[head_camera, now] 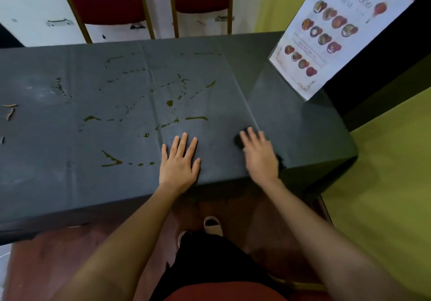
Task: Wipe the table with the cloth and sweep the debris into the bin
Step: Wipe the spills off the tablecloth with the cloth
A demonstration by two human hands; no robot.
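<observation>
I logged: long grey-covered table (70, 172), wiping judged barely begun; olive-green liquid streaks (112, 161) unwiped; left hand (179, 161) flat, fingers spread; right hand (260, 156) pressed straight-fingered on small black cloth (239, 141) near right front corner; brown scraps (10, 113) at left edge; bin unseen.

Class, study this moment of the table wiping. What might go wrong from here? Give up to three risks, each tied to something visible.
1. The right hand on the cloth might knock the menu close by.
2. The wet spills may smear across the tablecloth rather than lift.
3. The scraps near the tablecloth's left edge could fall to the floor; no bin is in view.
</observation>
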